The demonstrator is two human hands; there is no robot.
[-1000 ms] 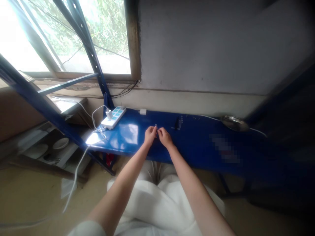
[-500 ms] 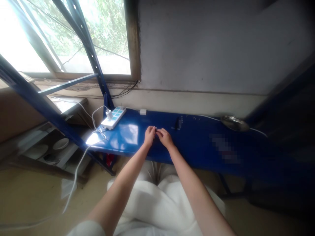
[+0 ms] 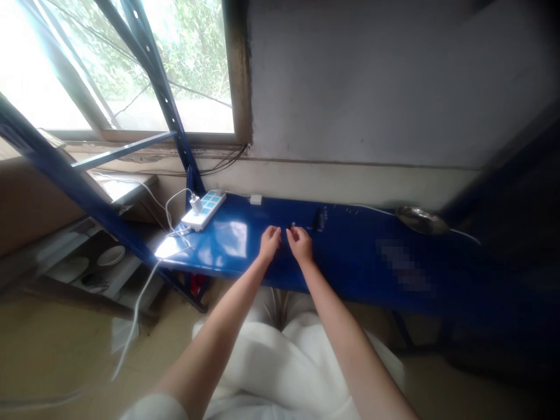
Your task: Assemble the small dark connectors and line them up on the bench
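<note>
Over the blue tabletop [image 3: 345, 251], my left hand [image 3: 270, 240] has its thumb and fingers pinched together; anything between them is too small to make out. A small gap to its right, my right hand [image 3: 300, 242] is closed as well. A tiny clear or shiny piece [image 3: 293, 225] shows at its fingertips, its kind not plain. Just beyond the right hand lies a dark item with small clear parts [image 3: 321, 219], too blurred to name. Several tiny pieces [image 3: 350, 210] are scattered farther back on the tabletop.
A white power strip [image 3: 205, 211] with a plugged-in charger stands at the left end of the table. A white adapter [image 3: 255, 199] sits at the back edge. Toward the right is a shiny metal bowl [image 3: 422, 220]. Blue rack posts [image 3: 164, 99] rise at left.
My hands, earlier together at the fingertips, have come apart. The right hand has shifted slightly right, and the tiny piece now shows at its fingertips rather than between both hands.
</note>
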